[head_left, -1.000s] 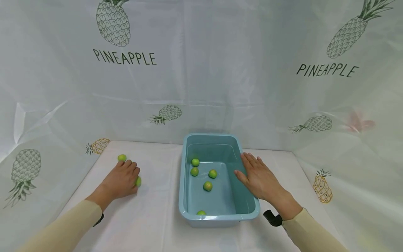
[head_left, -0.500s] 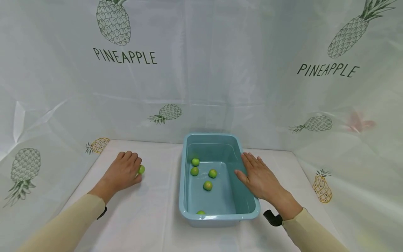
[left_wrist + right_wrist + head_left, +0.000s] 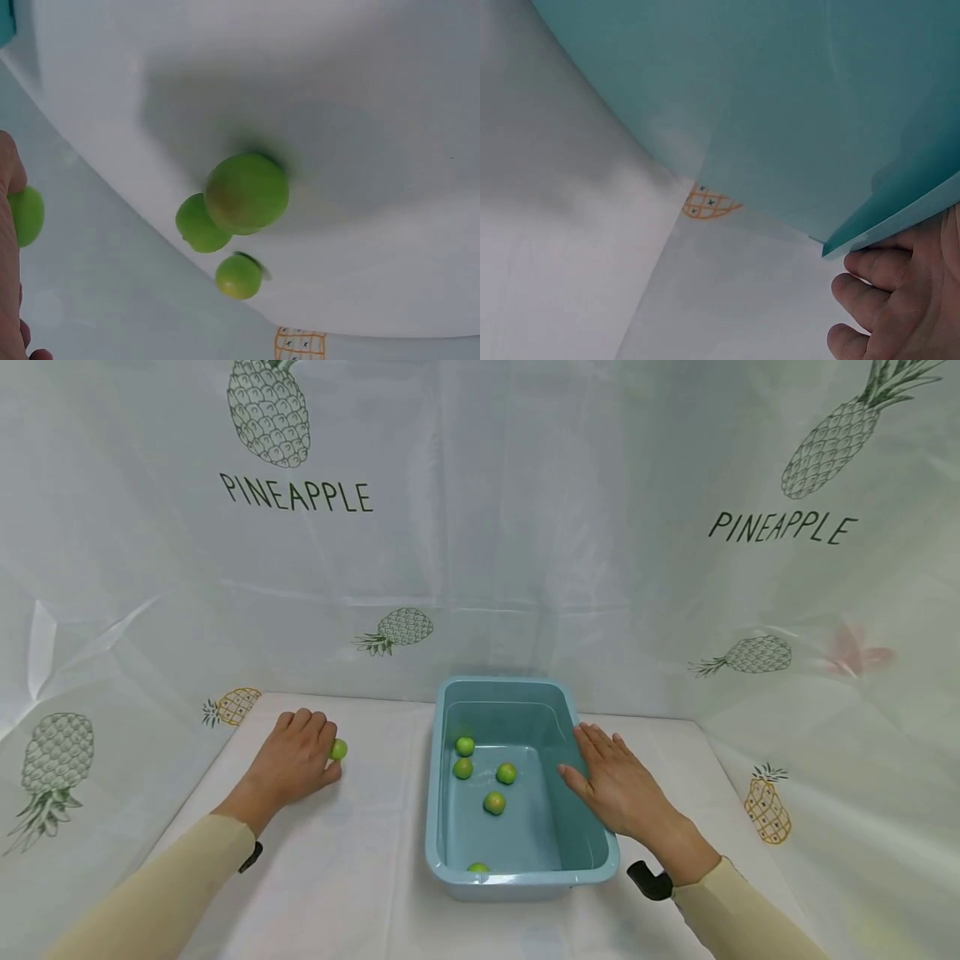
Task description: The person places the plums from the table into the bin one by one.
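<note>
My left hand (image 3: pixel 294 762) is over the left part of the table, pinching a small round green fruit (image 3: pixel 339 749) between thumb and fingers. The left wrist view shows that held fruit (image 3: pixel 28 216) at the left edge. Three more green fruits lie on the table below the wrist there: a large-looking near one (image 3: pixel 247 193), one partly behind it (image 3: pixel 201 225) and a smaller-looking one (image 3: pixel 238 276). In the head view the hand hides them. My right hand (image 3: pixel 621 792) rests with straight fingers on the right rim of a blue plastic tub (image 3: pixel 525 878).
Inside the tub lie several green fruits, among them one in the middle (image 3: pixel 494 802) and one at the near wall (image 3: pixel 478 867). A white sheet with pineapple prints (image 3: pixel 405 627) hangs behind and at both sides of the white table (image 3: pixel 360 877).
My left hand has moved slightly away and to the right with the pinched fruit. The far-left fruit seen one second ago is now hidden in the head view. My right hand and the tub stay put.
</note>
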Tool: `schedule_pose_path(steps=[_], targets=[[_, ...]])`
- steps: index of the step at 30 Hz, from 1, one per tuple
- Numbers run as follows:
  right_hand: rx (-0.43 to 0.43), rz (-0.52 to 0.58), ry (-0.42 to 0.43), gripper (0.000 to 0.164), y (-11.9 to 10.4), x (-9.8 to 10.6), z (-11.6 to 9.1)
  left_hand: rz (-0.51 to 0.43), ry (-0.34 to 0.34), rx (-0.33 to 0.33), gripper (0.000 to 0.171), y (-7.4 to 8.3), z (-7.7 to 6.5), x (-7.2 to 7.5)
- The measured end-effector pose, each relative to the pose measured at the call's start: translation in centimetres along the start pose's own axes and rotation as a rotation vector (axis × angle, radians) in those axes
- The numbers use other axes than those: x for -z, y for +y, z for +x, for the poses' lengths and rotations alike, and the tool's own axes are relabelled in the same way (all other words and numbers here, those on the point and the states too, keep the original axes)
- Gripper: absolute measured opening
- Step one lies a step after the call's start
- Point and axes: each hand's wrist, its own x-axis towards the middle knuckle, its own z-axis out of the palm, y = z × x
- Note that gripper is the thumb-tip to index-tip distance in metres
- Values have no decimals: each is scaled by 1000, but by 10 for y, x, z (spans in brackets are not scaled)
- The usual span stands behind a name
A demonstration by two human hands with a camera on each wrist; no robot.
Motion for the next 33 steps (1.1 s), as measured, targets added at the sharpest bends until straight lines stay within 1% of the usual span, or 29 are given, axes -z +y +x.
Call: schedule_pose_path(steps=[4, 9, 12, 14, 17, 19, 21, 29, 33], targets=[[6, -1, 6, 74, 1, -1, 0, -17, 28, 22, 43, 0, 4, 1], [8, 1, -3, 75, 1, -2, 0, -30, 85, 28, 41, -1, 11, 4], [10, 6, -4, 75, 1, -2, 0, -28, 107, 35, 42, -1, 15, 6], [10, 5, -4, 75, 1, -2, 0, -27, 100, 46, 42, 0, 17, 8], [7, 0, -6, 75, 2, -2, 0, -30, 69, 60, 43, 1, 20, 9], [8, -5, -5, 75, 2, -2, 0, -36, 46, 64, 43, 2, 21, 9], [5, -7, -7, 75, 2, -3, 0, -38, 37, 64, 43, 2, 21, 9], [-1, -4, -6, 76, 2, -3, -1, -29, 61, 67, 44, 0, 25, 13], [0, -1, -6, 75, 2, -4, 0, -41, 82, 69, 44, -1, 28, 16]])
